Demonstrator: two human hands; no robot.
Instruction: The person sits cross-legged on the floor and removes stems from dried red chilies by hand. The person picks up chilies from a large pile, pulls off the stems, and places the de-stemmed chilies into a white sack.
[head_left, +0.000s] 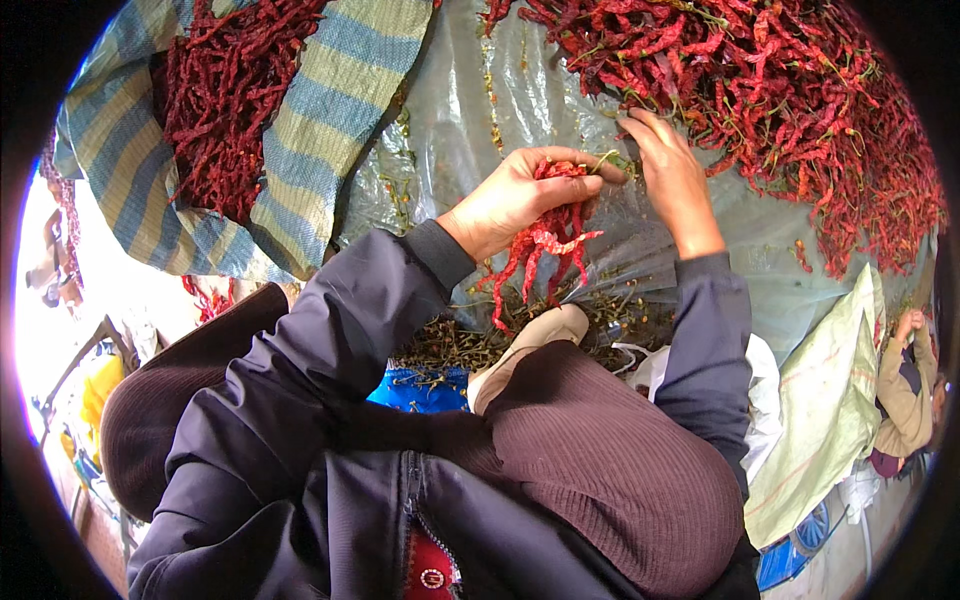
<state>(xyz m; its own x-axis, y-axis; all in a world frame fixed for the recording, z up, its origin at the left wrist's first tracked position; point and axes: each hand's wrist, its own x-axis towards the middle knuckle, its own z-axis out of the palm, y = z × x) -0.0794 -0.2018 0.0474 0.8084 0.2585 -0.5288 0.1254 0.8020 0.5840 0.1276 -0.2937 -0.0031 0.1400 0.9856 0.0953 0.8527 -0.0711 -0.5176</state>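
Note:
My left hand (517, 193) grips a bunch of dried red chilies (551, 238), which dangle below the fingers. A pale stem (602, 160) sticks up by its thumb and fingertips. Just to the right is my right hand (671, 176), back upward, with its fingers extended and slightly apart at the edge of a large heap of dried red chilies (757, 82). Nothing shows in it, though its palm is hidden. Beneath both hands lies a clear plastic sheet (450, 112), with bits of stem scattered on it.
A blue-and-cream striped woven sack (360, 82) holds darker, stemless-looking chilies (225, 112) at upper left. Loose stems (442, 341) lie around my shoe (525, 349), over a blue printed bag (427, 388). A pale woven sack (817, 405) lies at right; beyond it sits another person (907, 390).

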